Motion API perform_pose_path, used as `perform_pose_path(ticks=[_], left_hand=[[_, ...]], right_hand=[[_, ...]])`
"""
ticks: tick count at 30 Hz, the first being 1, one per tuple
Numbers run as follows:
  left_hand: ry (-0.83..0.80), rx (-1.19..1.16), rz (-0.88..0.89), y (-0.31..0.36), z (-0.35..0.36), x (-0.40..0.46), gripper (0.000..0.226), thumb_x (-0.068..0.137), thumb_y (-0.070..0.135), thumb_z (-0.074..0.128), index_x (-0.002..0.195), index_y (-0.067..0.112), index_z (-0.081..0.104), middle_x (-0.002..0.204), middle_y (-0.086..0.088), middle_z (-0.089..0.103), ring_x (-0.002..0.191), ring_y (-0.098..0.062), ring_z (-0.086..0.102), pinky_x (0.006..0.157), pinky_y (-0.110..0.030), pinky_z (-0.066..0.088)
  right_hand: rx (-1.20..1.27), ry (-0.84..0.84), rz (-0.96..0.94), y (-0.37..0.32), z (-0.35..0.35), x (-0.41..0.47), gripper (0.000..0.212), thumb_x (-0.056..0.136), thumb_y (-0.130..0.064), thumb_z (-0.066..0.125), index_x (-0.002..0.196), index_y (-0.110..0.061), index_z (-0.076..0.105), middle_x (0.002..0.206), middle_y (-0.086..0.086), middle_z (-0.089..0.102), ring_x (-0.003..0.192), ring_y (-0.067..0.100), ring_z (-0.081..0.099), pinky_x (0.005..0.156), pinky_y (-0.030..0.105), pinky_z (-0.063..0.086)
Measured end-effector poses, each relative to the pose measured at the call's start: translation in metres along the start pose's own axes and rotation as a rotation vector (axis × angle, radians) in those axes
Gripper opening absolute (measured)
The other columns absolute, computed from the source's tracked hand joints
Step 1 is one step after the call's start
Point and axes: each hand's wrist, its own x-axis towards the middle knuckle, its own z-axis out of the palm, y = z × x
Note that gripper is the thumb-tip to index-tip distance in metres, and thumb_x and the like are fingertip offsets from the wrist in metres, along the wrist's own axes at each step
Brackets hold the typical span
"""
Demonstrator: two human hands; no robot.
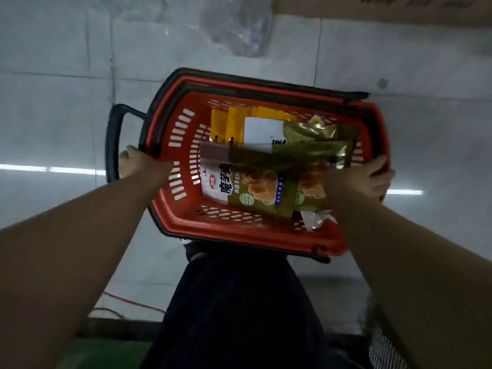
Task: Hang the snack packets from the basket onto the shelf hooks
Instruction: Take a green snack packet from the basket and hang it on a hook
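Note:
A red plastic basket with black handles fills the middle of the head view, above a pale tiled floor. My left hand grips its left rim beside the black pull handle. My right hand grips the right rim. Inside lie several snack packets: a green and white one with large Chinese characters on top, a shiny green one behind it, and yellow ones at the far side. No shelf hooks are in view.
My dark trousers and a shoe show below the basket. A red cable runs across the floor at lower left. A cardboard box sits at the top right and crumpled clear plastic at top centre.

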Motion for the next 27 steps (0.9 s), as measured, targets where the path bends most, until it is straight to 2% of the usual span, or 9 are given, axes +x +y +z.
perform_pose_path(ticks=[3,5,7,9,11,14,18,23,27], left_hand=[[-0.013,-0.132,-0.045,-0.001,0.011,0.023,0.081,0.069,0.035,0.079,0.135,0.013,0.037,0.126,-0.014,0.056,0.104,-0.035,0.061,0.084,-0.046,0.053],[0.020,-0.158,-0.051,-0.006,0.016,0.032,0.066,0.072,0.032,0.076,0.128,0.014,0.046,0.116,-0.011,0.063,0.093,-0.031,0.064,0.075,-0.040,0.053],[0.059,-0.170,-0.031,-0.007,0.018,0.032,0.060,0.074,0.029,0.075,0.126,0.014,0.049,0.114,-0.009,0.063,0.091,-0.029,0.063,0.071,-0.037,0.050],[0.081,-0.170,-0.020,-0.006,0.017,0.031,0.058,0.075,0.027,0.074,0.126,0.013,0.050,0.117,-0.010,0.063,0.092,-0.028,0.062,0.071,-0.036,0.049],[0.085,-0.177,-0.021,-0.004,0.014,0.030,0.056,0.076,0.027,0.075,0.125,0.012,0.053,0.115,-0.010,0.064,0.086,-0.025,0.060,0.069,-0.033,0.048],[0.045,-0.201,-0.037,-0.002,0.010,0.031,0.054,0.073,0.027,0.078,0.121,0.013,0.058,0.100,-0.005,0.065,0.076,-0.022,0.060,0.066,-0.030,0.049],[0.011,-0.233,-0.051,-0.002,0.003,0.033,0.054,0.068,0.026,0.082,0.116,0.014,0.062,0.096,-0.005,0.068,0.074,-0.024,0.065,0.069,-0.034,0.054],[0.068,-0.218,-0.046,-0.010,-0.029,0.029,0.051,0.069,0.025,0.082,0.115,0.013,0.064,0.101,-0.011,0.070,0.075,-0.027,0.065,0.069,-0.035,0.053],[0.124,-0.226,-0.054,-0.019,-0.078,0.011,0.051,0.068,0.025,0.083,0.114,0.009,0.066,0.103,-0.014,0.070,0.077,-0.028,0.065,0.071,-0.035,0.053]], right_hand=[[0.006,0.177,0.031,0.007,0.015,0.026,0.107,0.075,-0.052,0.070,0.153,-0.019,0.004,0.158,0.014,0.011,0.146,0.033,0.011,0.118,0.048,0.011],[0.005,0.254,0.025,0.009,0.021,0.035,0.099,0.076,-0.043,0.070,0.152,-0.019,0.010,0.153,0.015,0.022,0.142,0.034,0.021,0.117,0.048,0.017],[-0.040,0.317,0.038,0.004,0.020,0.043,0.089,0.078,-0.031,0.068,0.150,-0.018,0.016,0.147,0.014,0.033,0.136,0.034,0.030,0.115,0.047,0.021],[-0.062,0.257,0.064,0.000,0.012,0.050,0.083,0.082,-0.024,0.067,0.148,-0.018,0.018,0.144,0.015,0.036,0.133,0.036,0.034,0.114,0.050,0.024],[-0.053,0.139,0.042,0.001,-0.001,0.057,0.076,0.086,-0.026,0.067,0.146,-0.018,0.021,0.142,0.016,0.039,0.131,0.038,0.038,0.110,0.055,0.030],[-0.020,0.037,-0.021,0.007,-0.018,0.058,0.059,0.092,-0.023,0.061,0.140,-0.012,0.029,0.139,0.020,0.043,0.127,0.042,0.044,0.104,0.059,0.037],[-0.033,-0.020,-0.042,0.004,-0.029,0.047,0.054,0.094,-0.018,0.059,0.139,-0.007,0.031,0.137,0.023,0.045,0.125,0.043,0.046,0.100,0.058,0.039],[-0.003,-0.071,-0.082,-0.007,-0.037,0.023,0.044,0.097,-0.018,0.055,0.134,-0.007,0.034,0.128,0.021,0.051,0.116,0.041,0.054,0.092,0.053,0.046],[0.025,-0.120,-0.161,-0.027,-0.058,-0.006,0.037,0.097,-0.020,0.055,0.127,-0.009,0.038,0.106,0.014,0.051,0.102,0.036,0.057,0.083,0.049,0.048]])
